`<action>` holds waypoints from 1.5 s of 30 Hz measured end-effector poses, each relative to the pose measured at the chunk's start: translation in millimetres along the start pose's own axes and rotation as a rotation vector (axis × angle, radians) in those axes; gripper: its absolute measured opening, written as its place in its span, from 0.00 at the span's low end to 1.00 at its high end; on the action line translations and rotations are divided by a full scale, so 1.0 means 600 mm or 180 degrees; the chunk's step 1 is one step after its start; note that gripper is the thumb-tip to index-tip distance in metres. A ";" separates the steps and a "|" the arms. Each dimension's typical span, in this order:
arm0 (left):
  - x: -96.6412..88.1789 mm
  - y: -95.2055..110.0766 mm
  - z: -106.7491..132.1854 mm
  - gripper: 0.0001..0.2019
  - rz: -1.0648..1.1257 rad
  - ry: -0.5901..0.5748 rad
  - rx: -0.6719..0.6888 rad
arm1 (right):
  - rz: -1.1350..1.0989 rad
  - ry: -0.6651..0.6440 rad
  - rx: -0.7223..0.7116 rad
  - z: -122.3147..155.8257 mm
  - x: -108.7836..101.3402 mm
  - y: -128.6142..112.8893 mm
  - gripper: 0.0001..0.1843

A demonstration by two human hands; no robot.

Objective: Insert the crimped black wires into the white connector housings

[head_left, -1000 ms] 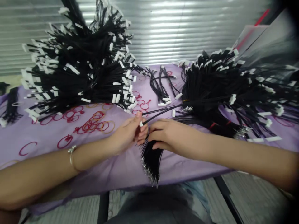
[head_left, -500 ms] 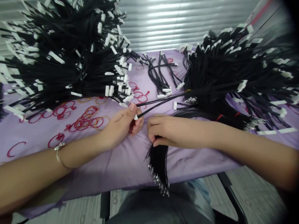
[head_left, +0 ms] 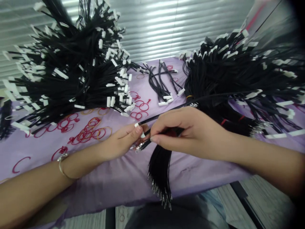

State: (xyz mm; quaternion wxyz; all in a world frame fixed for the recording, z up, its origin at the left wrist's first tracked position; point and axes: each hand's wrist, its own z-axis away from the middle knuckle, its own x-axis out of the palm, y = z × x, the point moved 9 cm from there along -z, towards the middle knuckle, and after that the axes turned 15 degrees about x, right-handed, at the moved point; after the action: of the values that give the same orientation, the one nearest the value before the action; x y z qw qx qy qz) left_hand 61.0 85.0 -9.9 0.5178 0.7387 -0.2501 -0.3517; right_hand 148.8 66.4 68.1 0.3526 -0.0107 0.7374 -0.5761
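Note:
My left hand (head_left: 126, 138) is closed, pinching a white connector (head_left: 140, 129) between thumb and finger. Black cable runs from that connector toward the right-hand pile. Close beside it, my right hand (head_left: 188, 132) is closed in a pinch on thin black wires (head_left: 145, 143). Their silver terminal tips lie right by my left fingertips; whether the tips touch the connector I cannot tell. Below my right hand, a bundle of black wires (head_left: 160, 171) with silver terminals hangs over the cloth toward the table's front edge, its upper part hidden by the hand.
A tall heap of black cables with white connectors (head_left: 78, 66) stands on the left, another heap (head_left: 221, 70) on the right. A few short cables (head_left: 158, 81) lie between them. Red and yellow rubber bands (head_left: 84, 132) are scattered over the purple cloth (head_left: 114, 181). Blinds (head_left: 152, 28) stand behind.
My right hand has left the hanging bundle's top and come up and left to my left hand, with thin wires in its pinch. My left hand sits slightly lower, still on the connector.

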 end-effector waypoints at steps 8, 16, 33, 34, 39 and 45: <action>0.029 0.030 -0.006 0.22 0.0268 -0.0931 0.0494 | 0.0077 -0.0181 0.0803 -0.004 -0.031 0.030 0.06; 0.037 0.041 -0.010 0.18 0.0279 -0.1204 0.0673 | 0.0489 -0.0008 0.0751 -0.005 -0.015 0.036 0.08; 0.038 0.032 -0.005 0.16 0.0153 -0.1308 0.0558 | 0.0932 -0.0236 0.0445 0.003 -0.002 0.031 0.09; 0.038 0.032 -0.005 0.16 0.0133 -0.1313 0.0562 | 0.0943 -0.0261 0.0462 0.003 -0.002 0.032 0.09; 0.039 0.034 -0.007 0.16 0.0182 -0.1314 0.0564 | 0.0942 -0.0239 0.0466 0.001 -0.002 0.034 0.09; 0.047 0.038 -0.007 0.16 0.0170 -0.1434 0.0608 | 0.1014 -0.0083 0.0650 -0.002 0.000 0.039 0.08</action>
State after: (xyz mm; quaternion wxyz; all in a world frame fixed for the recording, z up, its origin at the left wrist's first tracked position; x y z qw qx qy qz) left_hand 82.1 59.1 5.4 0.3859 0.6803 -0.4108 -0.4685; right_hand 157.3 75.1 48.3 0.4482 0.1346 0.6627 -0.5846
